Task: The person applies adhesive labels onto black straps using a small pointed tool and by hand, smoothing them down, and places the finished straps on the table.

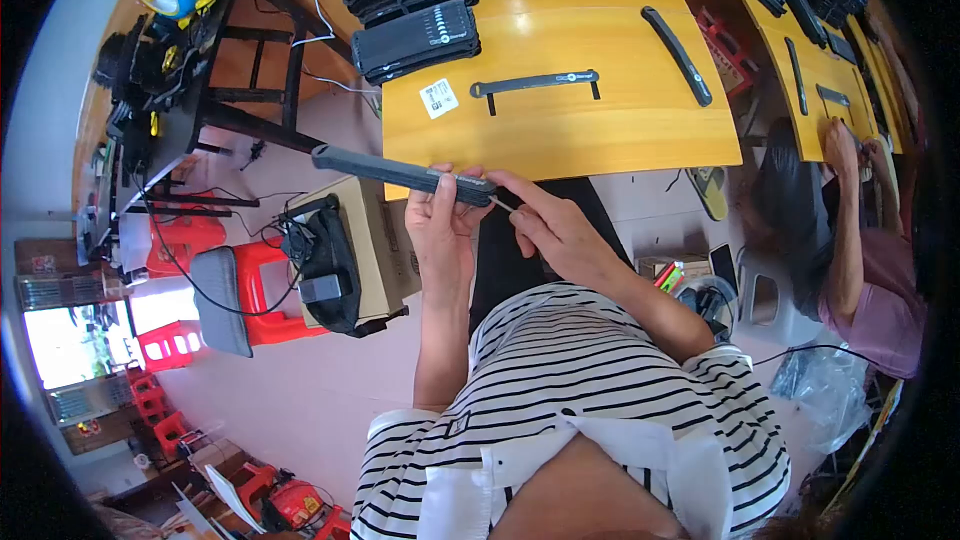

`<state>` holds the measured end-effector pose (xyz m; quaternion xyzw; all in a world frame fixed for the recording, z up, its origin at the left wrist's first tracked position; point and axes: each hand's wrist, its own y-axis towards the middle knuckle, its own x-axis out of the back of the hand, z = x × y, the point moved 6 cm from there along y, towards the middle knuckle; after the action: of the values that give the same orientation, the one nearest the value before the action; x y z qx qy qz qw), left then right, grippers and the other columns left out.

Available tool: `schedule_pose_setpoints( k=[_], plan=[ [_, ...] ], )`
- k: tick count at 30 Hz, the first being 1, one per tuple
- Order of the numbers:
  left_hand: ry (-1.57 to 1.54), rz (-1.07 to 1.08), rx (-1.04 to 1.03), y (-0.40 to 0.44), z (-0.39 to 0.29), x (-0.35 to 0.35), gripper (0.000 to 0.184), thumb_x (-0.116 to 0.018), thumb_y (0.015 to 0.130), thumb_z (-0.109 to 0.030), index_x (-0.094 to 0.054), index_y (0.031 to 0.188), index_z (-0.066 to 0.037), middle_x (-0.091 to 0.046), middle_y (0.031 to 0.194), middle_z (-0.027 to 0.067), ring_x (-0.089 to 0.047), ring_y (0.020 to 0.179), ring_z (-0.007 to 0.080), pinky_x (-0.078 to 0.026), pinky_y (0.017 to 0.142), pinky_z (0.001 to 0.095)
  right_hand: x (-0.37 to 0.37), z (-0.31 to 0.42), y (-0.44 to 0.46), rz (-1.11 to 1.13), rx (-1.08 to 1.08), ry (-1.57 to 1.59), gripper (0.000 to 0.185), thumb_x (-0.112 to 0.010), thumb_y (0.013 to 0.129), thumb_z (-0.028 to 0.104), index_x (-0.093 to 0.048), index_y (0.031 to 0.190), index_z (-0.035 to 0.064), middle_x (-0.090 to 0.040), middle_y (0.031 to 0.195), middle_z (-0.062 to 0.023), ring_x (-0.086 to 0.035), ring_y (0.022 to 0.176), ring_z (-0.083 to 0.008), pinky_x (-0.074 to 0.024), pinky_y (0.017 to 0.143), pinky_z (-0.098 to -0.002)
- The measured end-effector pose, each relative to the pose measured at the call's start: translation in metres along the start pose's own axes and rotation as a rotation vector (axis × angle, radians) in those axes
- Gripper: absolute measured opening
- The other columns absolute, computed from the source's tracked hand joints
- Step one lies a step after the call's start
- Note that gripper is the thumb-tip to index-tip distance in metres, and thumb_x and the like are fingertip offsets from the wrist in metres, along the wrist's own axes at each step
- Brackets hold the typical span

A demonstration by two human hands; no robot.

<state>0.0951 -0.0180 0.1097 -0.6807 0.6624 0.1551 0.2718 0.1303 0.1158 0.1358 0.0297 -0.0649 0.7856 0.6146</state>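
The left hand (437, 228) grips a long dark strap (375, 168), round-tipped and pale-lettered, while the right hand (562, 235) pinches a thin rod (503, 204).

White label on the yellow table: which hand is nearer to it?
Left. The left hand, holding the strap, is below the label in the picture, almost in line with it; the right hand, at the strap's end, is below and farther right.

Left fingers (443, 196) hold a dark strap (382, 169), right fingers (533, 194) pinching a thin piece (503, 204) at its end.
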Motion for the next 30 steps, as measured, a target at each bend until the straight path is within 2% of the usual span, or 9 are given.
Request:
schedule_pose_setpoints(
  k=[2, 4, 7, 17, 20, 22, 25, 29, 30],
  plan=[
    [0.003, -0.028, -0.068, -0.002, -0.007, -0.001, 0.018, -0.051, 0.089, -0.007, -0.048, 0.106, -0.002, -0.063, 0.093, 0.0173, -0.065, 0.078, 0.0186, -0.057, 0.064, 0.0286, -0.003, 0.0, 0.003, 0.015, 0.006, 0.044, 0.049, -0.042, 0.087, 0.004, -0.037, 0.133, 0.0152, -0.048, 0.054, -0.0062, -0.051, 0.049, -0.014, -0.0426, 0.051, -0.0271],
    [0.036, -0.031, -0.102, -0.003, -0.009, 0.001, 0.018, -0.051, 0.088, -0.006, -0.047, 0.106, -0.002, -0.063, 0.093, 0.0173, -0.065, 0.078, 0.0185, -0.056, 0.064, 0.0279, -0.008, -0.004, 0.006, 0.068, -0.028, 0.122, 0.046, -0.04, 0.089, 0.004, -0.036, 0.134, 0.0111, -0.045, 0.057, -0.0003, -0.044, 0.051, -0.0064, -0.0364, 0.052, -0.0199],
    [0.067, -0.027, -0.154, -0.004, -0.012, 0.001, 0.018, -0.051, 0.088, -0.005, -0.047, 0.105, -0.002, -0.063, 0.093, 0.0173, -0.065, 0.078, 0.018, -0.056, 0.063, 0.0264, -0.011, -0.009, 0.008, 0.101, -0.023, 0.271, 0.046, -0.04, 0.089, 0.004, -0.036, 0.134, 0.0118, -0.045, 0.057, 0.0003, -0.043, 0.051, -0.005, -0.0344, 0.049, -0.0181],
    [0.146, -0.056, -0.275, -0.007, -0.017, -0.004, 0.019, -0.053, 0.086, 0.0, -0.047, 0.104, -0.002, -0.063, 0.094, 0.0183, -0.064, 0.08, 0.0167, -0.055, 0.065, 0.0245, -0.01, -0.008, 0.008, 0.114, -0.075, 0.341, 0.046, -0.039, 0.09, 0.006, -0.035, 0.135, 0.0134, -0.045, 0.056, 0.0013, -0.039, 0.047, -0.0031, -0.029, 0.042, -0.0159],
    [0.158, -0.064, -0.294, -0.009, -0.018, -0.005, 0.018, -0.052, 0.086, 0.0, -0.047, 0.103, -0.002, -0.062, 0.096, 0.0188, -0.063, 0.082, 0.0179, -0.055, 0.066, 0.0259, -0.012, -0.012, 0.008, 0.152, -0.131, 0.458, 0.046, -0.041, 0.088, 0.006, -0.039, 0.133, 0.0127, -0.049, 0.058, -0.0022, -0.043, 0.043, -0.0057, -0.0358, 0.041, -0.0182],
    [0.166, -0.084, -0.301, -0.01, -0.019, -0.007, 0.018, -0.052, 0.086, 0.001, -0.047, 0.103, -0.002, -0.062, 0.096, 0.0188, -0.063, 0.082, 0.0186, -0.055, 0.067, 0.0268, -0.013, -0.013, 0.006, 0.121, -0.205, 0.672, 0.043, -0.039, 0.091, 0.008, -0.038, 0.134, 0.0132, -0.05, 0.064, -0.0032, -0.038, 0.04, -0.0032, -0.0283, 0.036, -0.015],
    [0.151, -0.092, -0.312, -0.011, -0.019, -0.009, 0.017, -0.052, 0.086, 0.0, -0.047, 0.103, -0.001, -0.061, 0.096, 0.0187, -0.063, 0.083, 0.0193, -0.056, 0.067, 0.0286, -0.011, -0.019, 0.009, 0.065, -0.267, 0.759, 0.041, -0.039, 0.091, 0.009, -0.041, 0.131, 0.0125, -0.052, 0.067, -0.0041, -0.039, 0.038, -0.004, -0.0286, 0.034, -0.0156],
    [0.021, -0.076, -0.209, -0.008, -0.017, -0.006, 0.016, -0.051, 0.088, -0.005, -0.047, 0.103, -0.001, -0.061, 0.094, 0.018, -0.064, 0.082, 0.0202, -0.057, 0.067, 0.0311, -0.006, -0.017, 0.003, 0.012, -0.229, 0.593, 0.039, -0.039, 0.091, 0.01, -0.045, 0.129, 0.0117, -0.052, 0.067, -0.0026, -0.045, 0.042, -0.0065, -0.0357, 0.038, -0.0176],
    [0.018, -0.079, -0.211, -0.007, -0.018, -0.004, 0.016, -0.051, 0.088, -0.005, -0.047, 0.103, -0.001, -0.061, 0.094, 0.018, -0.064, 0.082, 0.0202, -0.057, 0.067, 0.0311, -0.001, -0.011, 0.003, -0.041, -0.098, 0.432, 0.039, -0.04, 0.091, 0.011, -0.045, 0.129, 0.011, -0.051, 0.065, -0.0025, -0.047, 0.045, -0.0082, -0.038, 0.042, -0.0201]
  ],
)
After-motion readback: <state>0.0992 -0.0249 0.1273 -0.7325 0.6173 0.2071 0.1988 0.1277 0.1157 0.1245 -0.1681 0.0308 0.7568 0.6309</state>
